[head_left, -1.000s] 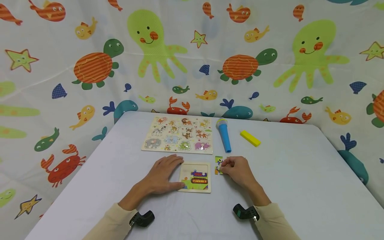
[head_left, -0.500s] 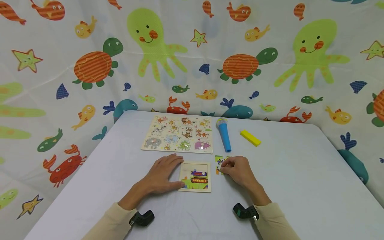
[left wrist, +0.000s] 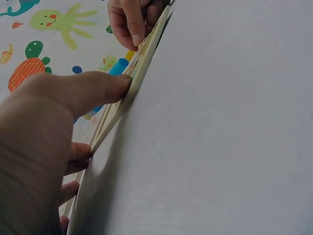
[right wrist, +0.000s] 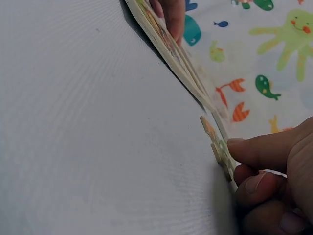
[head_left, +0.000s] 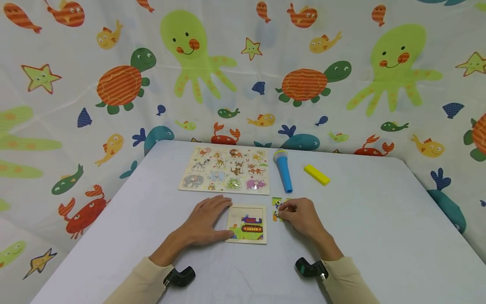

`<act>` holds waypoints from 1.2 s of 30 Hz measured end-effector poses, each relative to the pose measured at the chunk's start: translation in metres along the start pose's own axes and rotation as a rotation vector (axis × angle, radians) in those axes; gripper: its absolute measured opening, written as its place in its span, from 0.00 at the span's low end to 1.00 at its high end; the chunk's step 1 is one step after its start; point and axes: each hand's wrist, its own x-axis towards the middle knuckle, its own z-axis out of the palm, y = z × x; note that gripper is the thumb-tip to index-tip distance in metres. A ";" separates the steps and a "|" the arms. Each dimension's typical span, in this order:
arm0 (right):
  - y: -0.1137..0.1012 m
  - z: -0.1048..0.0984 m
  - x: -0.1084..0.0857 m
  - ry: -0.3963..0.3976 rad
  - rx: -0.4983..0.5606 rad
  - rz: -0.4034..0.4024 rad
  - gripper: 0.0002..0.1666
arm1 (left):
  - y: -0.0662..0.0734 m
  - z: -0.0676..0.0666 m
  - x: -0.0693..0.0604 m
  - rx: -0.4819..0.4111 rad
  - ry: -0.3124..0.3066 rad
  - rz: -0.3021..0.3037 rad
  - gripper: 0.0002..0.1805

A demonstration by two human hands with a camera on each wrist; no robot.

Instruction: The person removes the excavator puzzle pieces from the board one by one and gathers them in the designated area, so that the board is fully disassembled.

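Note:
A small square wooden jigsaw puzzle tray point(head_left: 247, 242), partly filled with a purple and orange vehicle picture, lies at the middle of the table. My left hand point(head_left: 206, 221) rests at its left side, fingers extended, with the thumb point(left wrist: 110, 87) pressing on the tray's edge. To the right of the tray are colourful jigsaw pieces point(head_left: 275, 203), partly hidden by my right hand point(head_left: 301, 213). The right thumb and curled fingers pinch a jigsaw piece point(right wrist: 210, 129) there, low over the white tabletop. How many pieces lie under that hand I cannot tell.
Behind the tray lies a larger wooden animal puzzle board point(head_left: 224, 171). A blue toy microphone point(head_left: 284, 173) and a yellow block point(head_left: 317, 175) are to its right. A curtain point(head_left: 243, 84) printed with sea animals hangs behind the white table point(head_left: 379, 219).
Both hands stay in nearly the same place. The right fingers shift very slightly over the jigsaw pieces. The tray has not moved.

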 end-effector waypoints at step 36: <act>-0.054 0.044 -0.010 -0.206 0.054 -0.113 0.10 | 0.001 -0.001 -0.001 0.005 -0.005 -0.002 0.47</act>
